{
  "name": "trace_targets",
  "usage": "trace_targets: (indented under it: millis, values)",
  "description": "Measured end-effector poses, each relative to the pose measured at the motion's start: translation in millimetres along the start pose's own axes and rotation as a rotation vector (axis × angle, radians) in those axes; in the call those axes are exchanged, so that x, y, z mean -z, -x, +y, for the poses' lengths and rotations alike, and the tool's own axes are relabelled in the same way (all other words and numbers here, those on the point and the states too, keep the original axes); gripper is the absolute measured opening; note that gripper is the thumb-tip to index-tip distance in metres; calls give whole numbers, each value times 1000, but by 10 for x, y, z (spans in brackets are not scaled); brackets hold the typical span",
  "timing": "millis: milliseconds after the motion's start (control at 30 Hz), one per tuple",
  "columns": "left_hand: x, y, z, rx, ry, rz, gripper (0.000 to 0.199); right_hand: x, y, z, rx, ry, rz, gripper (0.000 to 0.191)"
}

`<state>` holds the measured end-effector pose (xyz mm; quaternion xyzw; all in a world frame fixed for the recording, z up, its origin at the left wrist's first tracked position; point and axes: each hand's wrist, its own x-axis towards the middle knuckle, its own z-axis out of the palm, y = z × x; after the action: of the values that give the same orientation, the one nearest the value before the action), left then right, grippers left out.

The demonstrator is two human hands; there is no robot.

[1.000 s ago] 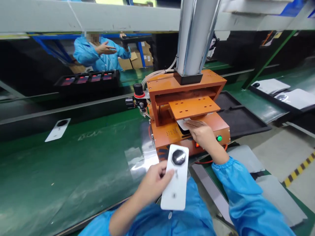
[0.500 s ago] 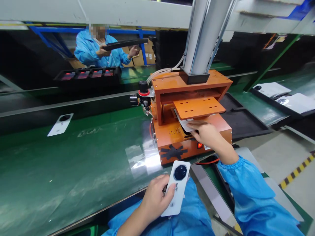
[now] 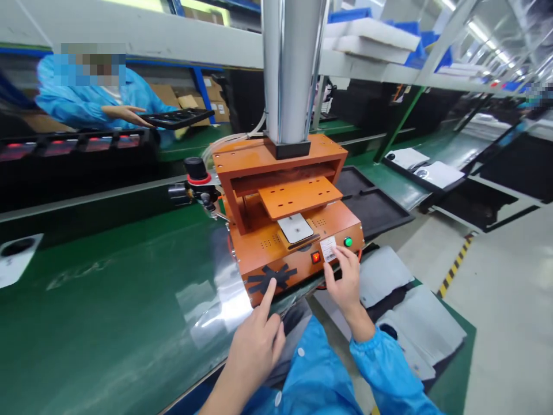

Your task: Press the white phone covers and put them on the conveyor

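My left hand (image 3: 258, 340) is empty, its index finger stretched out to the black tape star (image 3: 273, 278) on the front of an orange press (image 3: 242, 259). The other fingers are partly bent. My right hand (image 3: 347, 282) is open beside the white label (image 3: 328, 249), just below the green button (image 3: 348, 242); contact is hard to tell. A white phone back cover (image 3: 296, 229) lies in the press bed under the raised orange plate (image 3: 301, 197), its far end hidden. A red lit switch (image 3: 315, 257) sits between my hands.
Another white phone cover (image 3: 19, 262) lies on the green bench (image 3: 108, 323) at left. Black trays (image 3: 380, 213) stand behind the press; wrapped sheets (image 3: 425, 328) lie at lower right. Across the bench a co-worker (image 3: 99, 95) holds a black tray (image 3: 177, 117).
My left hand no longer holds the phone cover and points at the press front. My right hand has left the cover in the bed and moved near the button. The view has swung right.
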<state>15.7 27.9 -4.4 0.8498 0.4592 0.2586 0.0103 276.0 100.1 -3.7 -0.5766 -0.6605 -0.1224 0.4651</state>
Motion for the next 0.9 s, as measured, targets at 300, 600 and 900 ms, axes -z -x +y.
trace_targets:
  millis: [300,600,900]
  values:
    - [-5,-34,39,57,-78,-73,22,137,84,671,-40,140,-98,50]
    - [254,89,227,209,683,-12,24,544,857,-509,-265,-631,-438,41]
    - [115,485,-122,99,447,73,51,1036,1516,270,-551,37,-219,22]
